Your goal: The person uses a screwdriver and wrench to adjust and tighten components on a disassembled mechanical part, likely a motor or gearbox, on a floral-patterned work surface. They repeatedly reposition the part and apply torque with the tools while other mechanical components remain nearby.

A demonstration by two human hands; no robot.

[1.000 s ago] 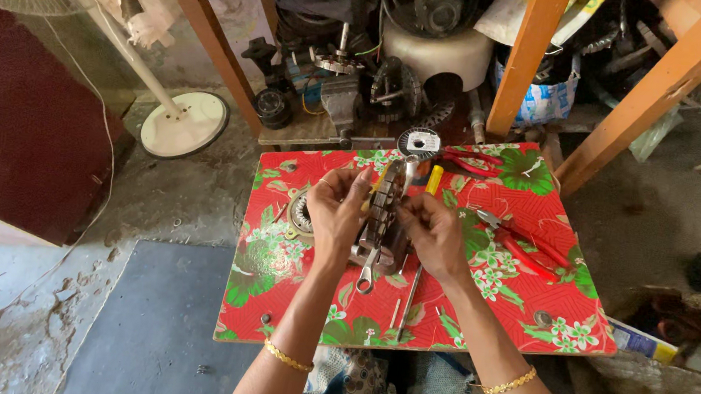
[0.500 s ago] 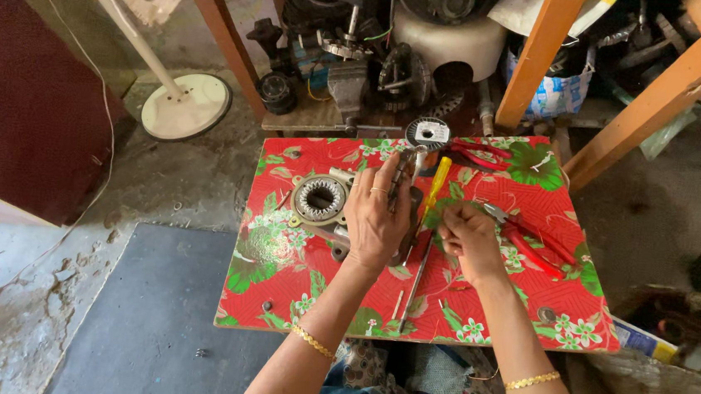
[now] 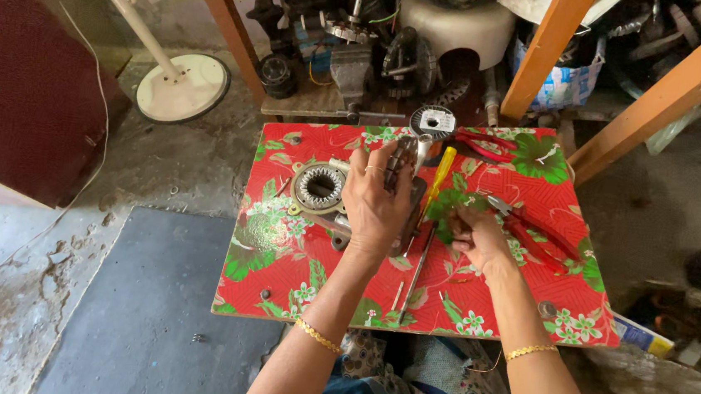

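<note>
Red floral table (image 3: pixel 294 276) on concrete floor (image 3: pixel 161 165); left hand (image 3: pixel 377 203) clamped on metal part (image 3: pixel 404 161).

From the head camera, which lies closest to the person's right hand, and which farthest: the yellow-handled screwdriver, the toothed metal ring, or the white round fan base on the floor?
Measured from the right hand:
1. Yellow-handled screwdriver: just to its left, on the red flowered board.
2. Toothed metal ring: farther left on the board, beyond the left hand.
3. White round fan base: off the board, on the floor at upper left.
</note>
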